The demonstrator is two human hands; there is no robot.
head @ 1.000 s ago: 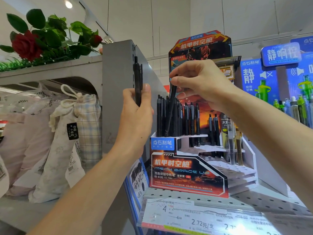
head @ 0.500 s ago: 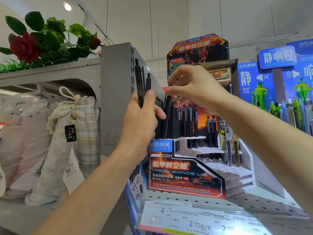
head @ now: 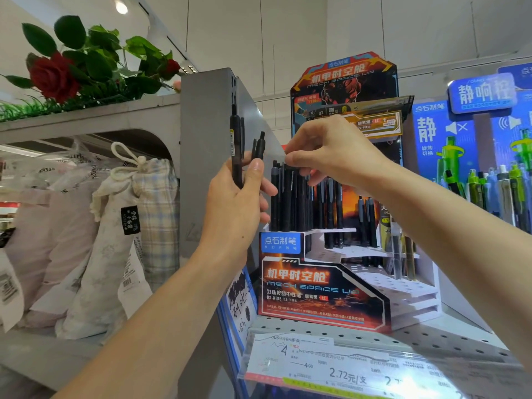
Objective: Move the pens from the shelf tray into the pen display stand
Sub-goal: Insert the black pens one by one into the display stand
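Pens [head: 236, 152] unchanged in left hand [head: 236, 208]; right hand [head: 331, 156] lower.

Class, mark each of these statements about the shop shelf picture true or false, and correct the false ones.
1. The left hand holds black pens. True.
2. The right hand rests flat on the shelf. False: its fingertips pinch the top of a pen standing in the stand.
3. The pens in the stand's top tier are green. False: they are black.
4. A red rose sits on top of the shelf at left. True.
5. The price tag shows 2.72. True.
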